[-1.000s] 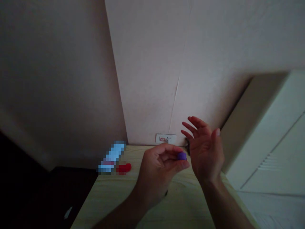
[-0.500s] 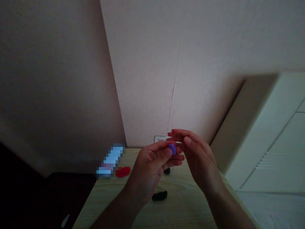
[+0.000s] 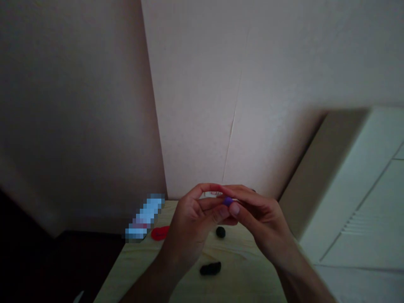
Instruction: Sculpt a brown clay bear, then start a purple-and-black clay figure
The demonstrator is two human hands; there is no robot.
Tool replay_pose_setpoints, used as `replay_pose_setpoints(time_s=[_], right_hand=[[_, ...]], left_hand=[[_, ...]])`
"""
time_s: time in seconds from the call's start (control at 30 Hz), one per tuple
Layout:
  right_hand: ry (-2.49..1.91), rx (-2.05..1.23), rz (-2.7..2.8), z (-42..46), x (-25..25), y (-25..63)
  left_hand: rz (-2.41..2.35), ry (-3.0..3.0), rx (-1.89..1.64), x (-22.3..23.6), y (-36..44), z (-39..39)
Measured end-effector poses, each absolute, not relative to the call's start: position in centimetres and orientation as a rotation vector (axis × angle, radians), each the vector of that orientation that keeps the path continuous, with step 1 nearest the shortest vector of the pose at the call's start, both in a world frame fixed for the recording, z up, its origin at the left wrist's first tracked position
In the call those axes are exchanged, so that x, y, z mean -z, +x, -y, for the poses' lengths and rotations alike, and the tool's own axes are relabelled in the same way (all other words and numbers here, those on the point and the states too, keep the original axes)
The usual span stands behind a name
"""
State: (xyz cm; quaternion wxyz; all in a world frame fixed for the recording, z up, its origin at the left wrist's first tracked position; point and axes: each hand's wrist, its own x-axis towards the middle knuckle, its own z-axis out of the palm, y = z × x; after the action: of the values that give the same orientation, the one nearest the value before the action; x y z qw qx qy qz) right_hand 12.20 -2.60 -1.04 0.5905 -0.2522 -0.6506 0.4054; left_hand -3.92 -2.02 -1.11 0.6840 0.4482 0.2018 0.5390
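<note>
A small purple lump (image 3: 227, 201), which looks like modelling clay, is pinched between the fingertips of both hands above the table. My left hand (image 3: 197, 223) is closed on it from the left, thumb in front. From the right, my right hand (image 3: 260, 216) presses its thumb and fingers against the same lump. Below the hands, a round black lump (image 3: 220, 232) and a longer black piece (image 3: 210, 268) lie on the wooden table (image 3: 240, 277). Left of my left hand lies a flat red piece (image 3: 159, 232), partly covered by that hand.
A blurred-out bright rectangular object (image 3: 145, 216) is at the table's far left corner. Behind the table rises a pale wall (image 3: 202, 105) with a socket plate (image 3: 213, 194) partly hidden by my fingers. A white cabinet (image 3: 362, 202) stands to the right.
My right hand has closed in from the right, and its thumb and fingers now meet the purple lump. My left index finger has arched up over it. The view has tilted slightly.
</note>
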Motion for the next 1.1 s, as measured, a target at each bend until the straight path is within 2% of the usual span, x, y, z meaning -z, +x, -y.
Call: replay_pose_setpoints(time_s=[0.37,0.63,0.83,1.1], right_hand=[[-0.581,-0.895,1.380,1.8,1.6,12.6],[-0.580,-0.927,1.444,2.3,1.3,12.4],[-0.630,-0.776,1.471,2.8,1.1,12.2],[-0.682,-0.950,1.470,3.1,0.5,12.1]], left_hand=[[-0.514,1.127,-1.163,0.7,-4.1,1.9],[-0.604,1.353,-1.394,0.4,-4.6,2.1],[-0.644,1.462,-1.446,0.5,-4.8,2.4],[-0.557,1.423,-1.454,0.5,-5.0,2.6]])
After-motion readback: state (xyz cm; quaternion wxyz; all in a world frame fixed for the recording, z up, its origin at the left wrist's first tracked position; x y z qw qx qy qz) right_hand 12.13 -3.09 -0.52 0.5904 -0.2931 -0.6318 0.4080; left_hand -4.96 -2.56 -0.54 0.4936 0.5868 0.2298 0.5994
